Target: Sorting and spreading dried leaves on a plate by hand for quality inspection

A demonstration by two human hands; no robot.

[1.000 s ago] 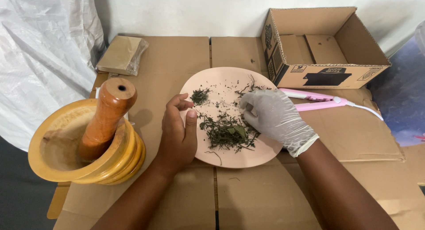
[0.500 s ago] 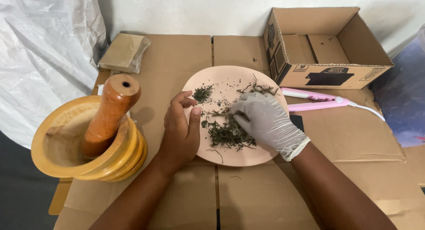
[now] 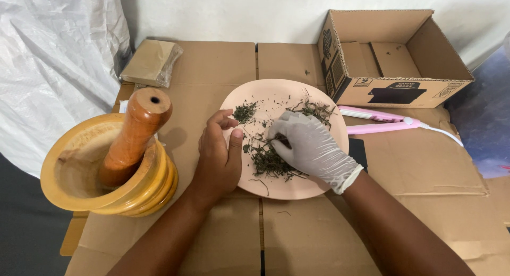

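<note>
A wooden mortar (image 3: 106, 172) stands at the left of the cardboard-covered table (image 3: 212, 69), with a pestle (image 3: 133, 138) leaning in it, its knob end up and tilted to the right. A wrapped block (image 3: 150, 62) lies beyond it, near a white plastic sheet (image 3: 53, 69). An open box (image 3: 390, 55) sits at the far right, and a pink flat iron (image 3: 380, 121) lies just in front of it, its long axis running left to right, between the box and the plate (image 3: 276, 98).

The plate lies at the table's middle, holding dried herbs (image 3: 268, 159). They spread in a loose band from the far rim toward the near side, the thickest heap near the centre, a smaller clump (image 3: 244, 112) at the far left.

The bare left hand (image 3: 219, 159) rests on the plate's left rim, fingers curled, thumb and fingertips drawn together; whether they pinch a sprig cannot be told. The gloved right hand (image 3: 311, 148) lies over the plate's right half, fingertips closed on herb stems at the heap's upper edge. The heap sits between the two hands, just below the right fingertips.
</note>
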